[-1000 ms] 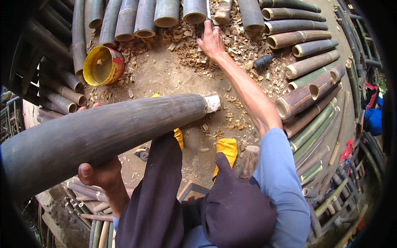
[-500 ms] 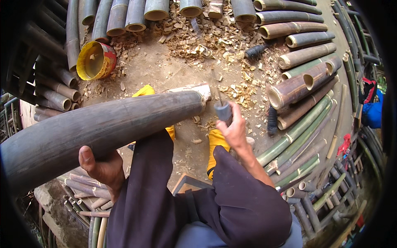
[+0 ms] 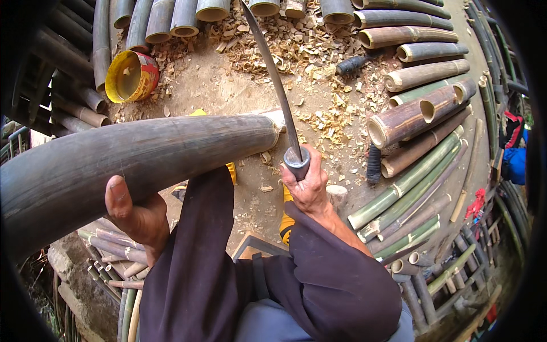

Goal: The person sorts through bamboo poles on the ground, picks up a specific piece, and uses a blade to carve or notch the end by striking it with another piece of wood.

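A thick dark bamboo tube (image 3: 131, 154) stretches from the left edge toward the middle, its far end trimmed to pale wood. My left hand (image 3: 137, 219) grips it from below, thumb up along its near side and fingers hidden underneath. In my right hand (image 3: 313, 185) is a machete (image 3: 276, 80), my fingers closed round its dark handle with a metal collar. The long curved blade rises away from me, upright and close beside the trimmed end; whether it touches cannot be told. The end appears to rest on a pale wooden block, mostly hidden.
Wood chips (image 3: 268, 51) cover the ground ahead. A yellow and red bucket (image 3: 132, 77) lies on its side at far left. Bamboo tubes (image 3: 419, 117) line the far side and right, with green bamboo poles (image 3: 407, 182) nearer. A dark-handled tool (image 3: 352, 64) lies among the chips.
My right hand has drawn slightly nearer and turned, and the machete's blade, blurred before, now stands raised and clear. The bamboo tube has shifted slightly, still in my left hand.
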A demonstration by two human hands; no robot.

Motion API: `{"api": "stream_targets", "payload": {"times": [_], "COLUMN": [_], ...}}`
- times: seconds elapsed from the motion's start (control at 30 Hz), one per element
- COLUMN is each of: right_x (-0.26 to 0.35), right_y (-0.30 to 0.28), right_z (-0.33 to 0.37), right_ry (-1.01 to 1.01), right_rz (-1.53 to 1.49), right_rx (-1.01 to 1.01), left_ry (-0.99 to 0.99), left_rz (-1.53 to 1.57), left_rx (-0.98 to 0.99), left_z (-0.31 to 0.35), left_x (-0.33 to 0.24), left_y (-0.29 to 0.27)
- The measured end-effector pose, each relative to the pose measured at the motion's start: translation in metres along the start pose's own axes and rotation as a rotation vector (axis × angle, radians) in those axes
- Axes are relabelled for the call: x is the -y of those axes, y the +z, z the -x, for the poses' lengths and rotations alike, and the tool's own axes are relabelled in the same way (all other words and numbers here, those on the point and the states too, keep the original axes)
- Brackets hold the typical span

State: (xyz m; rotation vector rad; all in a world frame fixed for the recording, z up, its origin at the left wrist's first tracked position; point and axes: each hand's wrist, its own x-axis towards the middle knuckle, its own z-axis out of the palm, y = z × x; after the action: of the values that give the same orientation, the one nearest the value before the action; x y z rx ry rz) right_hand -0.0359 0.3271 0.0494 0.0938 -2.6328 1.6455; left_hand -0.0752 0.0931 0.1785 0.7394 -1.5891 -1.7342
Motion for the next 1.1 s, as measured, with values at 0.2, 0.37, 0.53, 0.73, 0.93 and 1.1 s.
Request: {"api": "stream_targets", "payload": {"times": [0.2,0.37,0.53,0.73,0.93,1.1], "right_x": [-0.023,0.011,-0.035,0.020,-0.017,0.015], "right_y": [0.000,-0.010,0.006,-0.008,0.003,0.001], "right_z": [-0.002,-0.008,-0.006,-0.012,-0.014,-0.012], "right_ry": [0.355,-0.128,0.333,0.004,0.474,0.013], "right_rz": [0.038,0.005,0.137,-0.038,-0.038,-0.037], "right_rx": [0.268,-0.109,0.244,-0.047,0.284,-0.028], "left_ry": [-0.014,-0.007,-0.023,-0.011,-0.044,-0.026], "left_rz": [0.003,0.001,0.008,-0.014,0.005,0.004], "left_rx": [-0.005,-0.009,-0.011,-0.011,0.006,-0.004], "left_z": [0.006,0.004,0.006,0.008,0.010,0.007], "left_x": [0.004,0.007,0.002,0.005,0.008,0.001], "left_y": [0.003,0.001,0.002,-0.006,-0.009,-0.015]}}
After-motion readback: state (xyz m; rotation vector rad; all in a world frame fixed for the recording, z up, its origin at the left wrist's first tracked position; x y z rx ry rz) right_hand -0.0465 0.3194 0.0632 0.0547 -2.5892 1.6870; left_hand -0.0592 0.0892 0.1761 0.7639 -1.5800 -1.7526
